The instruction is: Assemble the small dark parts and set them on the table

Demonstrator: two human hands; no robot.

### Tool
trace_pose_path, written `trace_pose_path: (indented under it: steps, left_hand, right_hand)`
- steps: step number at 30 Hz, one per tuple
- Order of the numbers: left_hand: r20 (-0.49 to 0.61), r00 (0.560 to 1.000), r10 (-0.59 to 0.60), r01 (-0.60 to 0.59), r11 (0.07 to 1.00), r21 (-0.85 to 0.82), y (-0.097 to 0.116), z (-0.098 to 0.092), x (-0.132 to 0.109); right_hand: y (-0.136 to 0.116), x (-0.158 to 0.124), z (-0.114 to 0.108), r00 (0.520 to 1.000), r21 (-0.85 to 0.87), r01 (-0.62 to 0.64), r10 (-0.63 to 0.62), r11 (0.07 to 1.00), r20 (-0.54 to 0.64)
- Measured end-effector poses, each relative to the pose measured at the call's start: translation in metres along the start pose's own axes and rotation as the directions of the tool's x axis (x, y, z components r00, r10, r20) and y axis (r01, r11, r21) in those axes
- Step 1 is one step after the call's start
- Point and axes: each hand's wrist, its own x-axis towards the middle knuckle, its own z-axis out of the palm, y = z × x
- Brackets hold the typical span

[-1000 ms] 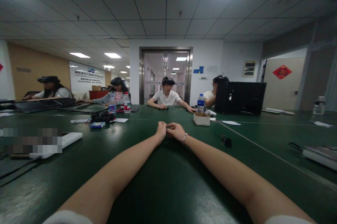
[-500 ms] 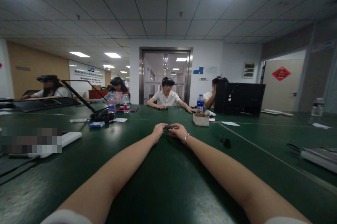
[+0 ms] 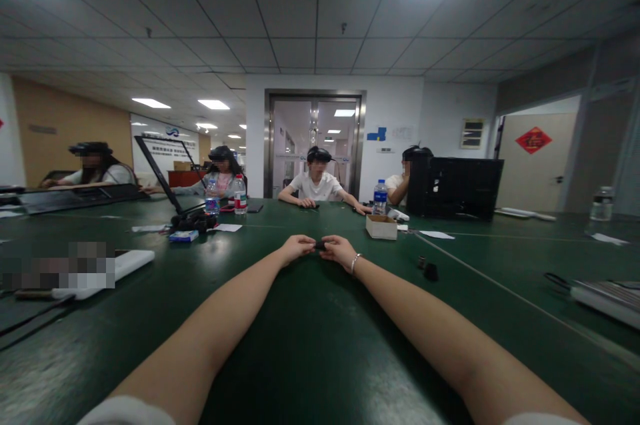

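Both arms stretch forward over the dark green table (image 3: 300, 345). Between my fingertips is a small black object (image 3: 319, 246), too small to name. My left hand (image 3: 297, 249) pinches its left end. My right hand (image 3: 339, 252), with a silvery bracelet at the wrist, grips the right end. To the right of my right hand, two small dark pieces lie on the table: a short cylinder-like one (image 3: 422, 262) and a black tapered one (image 3: 431, 272).
Beyond my hands stand an open cardboard box (image 3: 381, 227) and a blue-labelled water bottle (image 3: 380, 197). Further left are a red-capped bottle (image 3: 241, 196), a blue-white packet (image 3: 183, 236) and a tilted black frame (image 3: 163, 175). A black monitor (image 3: 455, 187) is at right. Several people sit around the table.
My left hand has turned flatter, and its fingers now reach the black object's left end. At far left, the tilted black frame has swung to a steeper angle.
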Motion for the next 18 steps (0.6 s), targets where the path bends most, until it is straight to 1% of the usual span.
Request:
trace_pose_path:
  steps: [5, 11, 15, 18]
  left_hand:
    - [0.039, 0.999, -0.004, 0.003, 1.000, 0.005, -0.0031, -0.0043, 0.0025]
    - [0.065, 0.998, -0.027, 0.030, 0.999, -0.040, -0.0050, -0.0043, 0.0041]
    - [0.061, 0.998, -0.035, 0.040, 0.996, -0.086, -0.0024, -0.0023, 0.0013]
    - [0.058, 0.997, -0.042, 0.047, 0.995, -0.087, 0.0001, -0.0007, -0.0011]
  right_hand:
    - [0.0022, 0.0011, -0.0009, 1.000, -0.016, 0.006, -0.006, 1.000, 0.004]
    - [-0.0013, -0.0043, -0.0008, 1.000, -0.019, 0.021, -0.020, 1.000, 0.023]
    - [-0.0037, -0.0069, 0.0008, 1.000, -0.031, 0.015, -0.014, 0.999, 0.009]
    - [-0.0032, -0.0066, 0.0008, 1.000, -0.029, 0.017, -0.017, 0.999, 0.006]
